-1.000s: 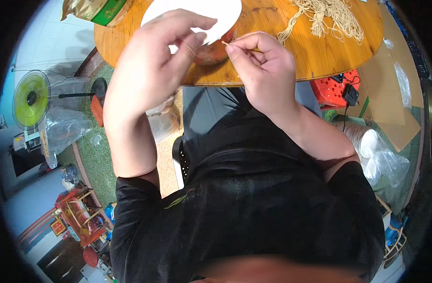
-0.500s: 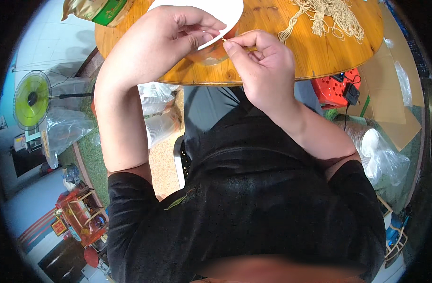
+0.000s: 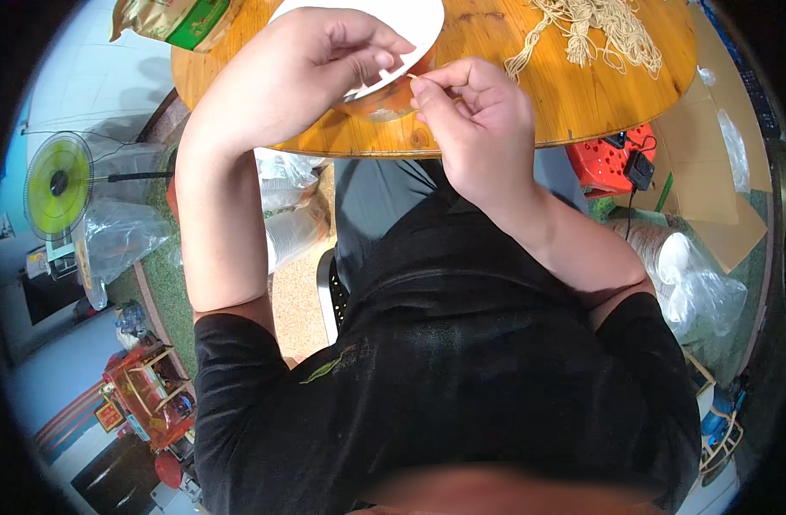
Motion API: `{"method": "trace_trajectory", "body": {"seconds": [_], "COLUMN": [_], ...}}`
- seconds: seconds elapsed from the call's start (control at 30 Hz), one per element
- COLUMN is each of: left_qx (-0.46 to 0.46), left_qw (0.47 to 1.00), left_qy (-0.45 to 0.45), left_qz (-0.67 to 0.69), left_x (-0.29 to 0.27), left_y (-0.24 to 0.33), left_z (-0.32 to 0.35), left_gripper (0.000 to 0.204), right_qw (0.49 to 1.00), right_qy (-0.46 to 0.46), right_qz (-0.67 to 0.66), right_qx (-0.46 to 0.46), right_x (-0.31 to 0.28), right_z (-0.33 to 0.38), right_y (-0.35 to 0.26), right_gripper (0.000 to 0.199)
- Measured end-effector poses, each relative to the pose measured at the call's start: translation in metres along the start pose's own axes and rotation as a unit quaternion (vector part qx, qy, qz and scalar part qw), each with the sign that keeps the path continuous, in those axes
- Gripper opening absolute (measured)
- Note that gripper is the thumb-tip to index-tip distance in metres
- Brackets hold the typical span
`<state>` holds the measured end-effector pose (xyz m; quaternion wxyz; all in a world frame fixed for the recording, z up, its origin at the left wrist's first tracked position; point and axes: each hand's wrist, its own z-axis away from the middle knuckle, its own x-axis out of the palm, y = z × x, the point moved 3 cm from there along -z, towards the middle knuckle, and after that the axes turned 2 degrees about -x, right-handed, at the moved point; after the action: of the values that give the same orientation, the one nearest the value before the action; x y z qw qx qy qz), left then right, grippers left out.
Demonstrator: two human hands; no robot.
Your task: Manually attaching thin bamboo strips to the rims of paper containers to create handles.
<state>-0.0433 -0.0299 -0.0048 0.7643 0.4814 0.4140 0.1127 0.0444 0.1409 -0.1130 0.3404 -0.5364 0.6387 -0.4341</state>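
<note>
A white round plate-like piece (image 3: 423,19) lies on the wooden table, its near rim passing below my left hand (image 3: 311,73). That hand is over the plate, with thumb and forefinger apart and nothing visible held between them; its other fingers are partly hidden. Just right of the rim, my right hand (image 3: 483,116) is closed, thumb against forefinger, on a thin pale string (image 3: 412,76). A short end of it shows at the fingertips. Beneath the plate's rim is a clear, reddish-tinted thing (image 3: 388,108), mostly covered.
On the round table (image 3: 487,43), a heap of tan cord (image 3: 612,39) lies at far right and a green-and-tan bag (image 3: 182,21) at far left. A red stool (image 3: 603,176) stands below the right edge. A green fan (image 3: 60,183) is at left.
My left thumb and forefinger have opened slightly and moved off the rim. My right hand has shifted very little, still pinching the string.
</note>
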Motion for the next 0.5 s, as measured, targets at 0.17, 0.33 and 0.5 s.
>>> {"method": "trace_trajectory", "body": {"seconds": [0.17, 0.33, 0.5], "left_qx": [0.205, 0.292, 0.307], "left_qw": [0.913, 0.863, 0.866], "left_qy": [0.217, 0.175, 0.15], "left_qz": [-0.278, -0.373, -0.365], "left_x": [0.021, 0.027, 0.032], "left_y": [0.065, 0.042, 0.04], "left_z": [0.026, 0.036, 0.035], "left_gripper": [0.022, 0.036, 0.031], "right_qw": [0.998, 0.985, 0.988], "right_qy": [0.001, 0.011, -0.04], "right_qz": [-0.045, -0.164, -0.143], "right_qx": [0.048, 0.052, 0.043], "right_x": [-0.005, -0.005, -0.011], "right_z": [0.008, 0.01, 0.012], "right_y": [-0.004, -0.023, -0.034], "right_gripper": [0.006, 0.004, 0.004]}}
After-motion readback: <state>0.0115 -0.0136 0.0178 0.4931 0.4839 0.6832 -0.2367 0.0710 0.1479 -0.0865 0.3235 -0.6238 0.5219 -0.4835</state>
